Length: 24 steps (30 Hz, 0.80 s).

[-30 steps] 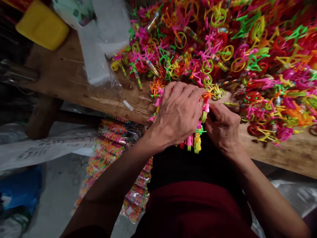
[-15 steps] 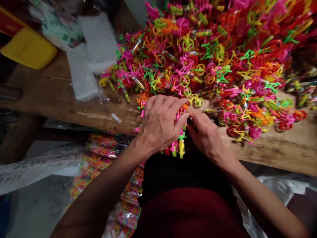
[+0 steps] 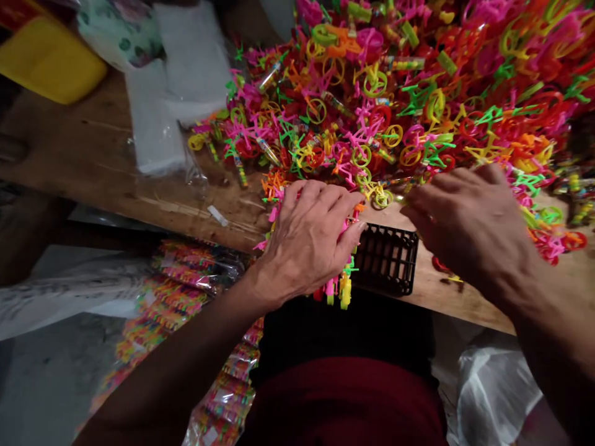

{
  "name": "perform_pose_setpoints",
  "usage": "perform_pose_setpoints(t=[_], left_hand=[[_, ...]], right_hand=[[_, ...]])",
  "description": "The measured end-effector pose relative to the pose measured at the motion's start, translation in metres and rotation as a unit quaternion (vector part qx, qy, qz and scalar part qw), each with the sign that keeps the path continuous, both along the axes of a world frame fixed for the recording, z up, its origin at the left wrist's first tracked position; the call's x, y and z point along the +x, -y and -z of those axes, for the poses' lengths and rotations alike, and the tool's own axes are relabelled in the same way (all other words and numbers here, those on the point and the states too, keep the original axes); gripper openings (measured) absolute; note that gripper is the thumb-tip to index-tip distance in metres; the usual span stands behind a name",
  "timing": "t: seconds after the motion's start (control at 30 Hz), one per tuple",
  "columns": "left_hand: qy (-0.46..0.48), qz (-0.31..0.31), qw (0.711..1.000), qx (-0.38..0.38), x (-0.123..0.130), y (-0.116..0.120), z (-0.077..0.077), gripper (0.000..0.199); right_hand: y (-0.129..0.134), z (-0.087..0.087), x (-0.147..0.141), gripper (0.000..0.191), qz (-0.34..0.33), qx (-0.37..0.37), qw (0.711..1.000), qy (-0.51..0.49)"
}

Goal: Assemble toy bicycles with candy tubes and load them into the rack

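My left hand (image 3: pixel 309 238) lies over a row of small plastic toy bicycles, its fingers bent over them and the thumb on the right side. The lower ends of several toy bicycles (image 3: pixel 344 290), pink, yellow and green, stick out below the palm. They sit at the left part of a black slotted plastic rack (image 3: pixel 388 257), whose right part is bare. My right hand (image 3: pixel 469 217), slightly blurred, is right of the rack at the front of the toy pile (image 3: pixel 372 124). Its fingers are closed, and what they hold, if anything, is hidden.
The heap covers the back of the wooden table (image 3: pixel 171 214). White plastic bags (image 3: pixel 160 136) and a yellow object (image 3: pixel 53 62) lie back left. Below the table's front edge are clear packs of colourful toys (image 3: pixel 176 291). A translucent bag (image 3: pixel 493 390) is at lower right.
My right hand has moved from beside my left thumb to the right, over the front of the pile, uncovering the black rack. My left hand stays over the row of toy bicycles.
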<state>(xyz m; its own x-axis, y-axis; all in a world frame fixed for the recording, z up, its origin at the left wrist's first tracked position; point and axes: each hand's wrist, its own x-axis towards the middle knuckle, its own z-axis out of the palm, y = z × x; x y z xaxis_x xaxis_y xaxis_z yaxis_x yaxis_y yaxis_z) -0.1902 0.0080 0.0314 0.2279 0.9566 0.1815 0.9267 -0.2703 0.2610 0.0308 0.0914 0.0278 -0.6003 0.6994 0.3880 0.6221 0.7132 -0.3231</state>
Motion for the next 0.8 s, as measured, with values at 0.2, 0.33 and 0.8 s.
perform_pose_setpoints(t=[0.2, 0.33, 0.8], left_hand=[[0.003, -0.009, 1.000, 0.004, 0.001, 0.001, 0.001, 0.041], [0.002, -0.022, 1.000, 0.004, 0.003, 0.001, 0.001, 0.048], [0.000, -0.022, 1.000, -0.004, 0.005, 0.001, 0.001, 0.040]], right_hand=[[0.043, -0.013, 0.027, 0.015, 0.123, -0.088, 0.971, -0.185], [0.076, 0.047, 0.034, 0.014, 0.142, -0.169, 0.945, -0.242], [0.091, 0.054, 0.034, 0.020, 0.045, 0.003, 0.998, -0.034]])
